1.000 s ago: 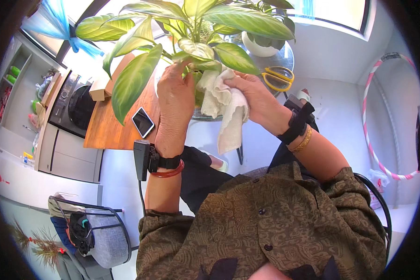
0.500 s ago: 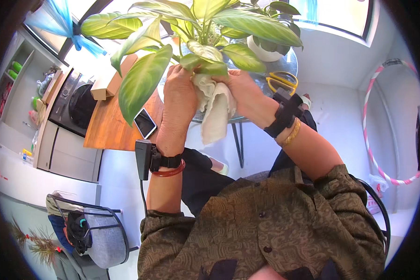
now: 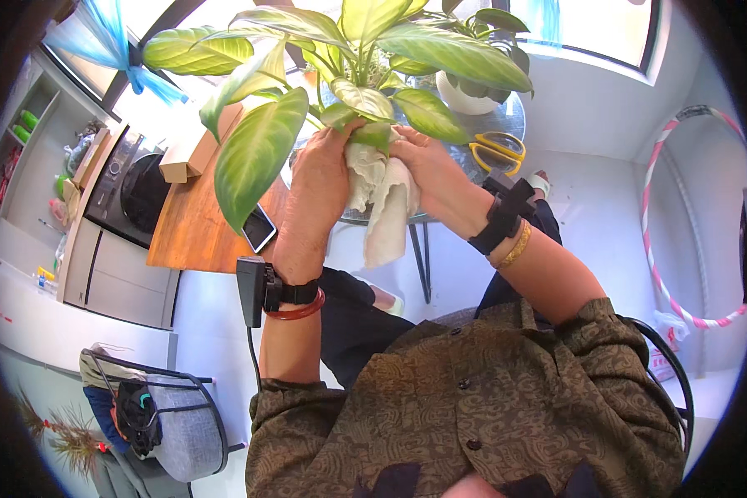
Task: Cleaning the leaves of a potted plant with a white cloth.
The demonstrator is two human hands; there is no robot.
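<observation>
A potted plant with broad green and pale-yellow leaves (image 3: 261,153) fills the top middle. One lower leaf (image 3: 372,136) lies between my hands. My left hand (image 3: 319,173) is closed, its fingertips pinching this leaf at its left side. My right hand (image 3: 434,173) is closed on a crumpled white cloth (image 3: 388,217), pressed up against the same leaf from the right. The cloth hangs down below both hands in loose folds. Some fingertips are hidden behind the leaf and cloth.
On the round glass table (image 3: 515,120), yellow-handled scissors (image 3: 498,153) lie to the right, near a white pot (image 3: 465,95). A phone (image 3: 258,228) and a cardboard box (image 3: 189,153) rest on the wooden table (image 3: 192,220) at left. A chair (image 3: 187,423) stands at lower left.
My right hand and the cloth have shifted slightly left, and the cloth hangs lower. The leaf between my hands has tilted a little. My left hand keeps almost the same place.
</observation>
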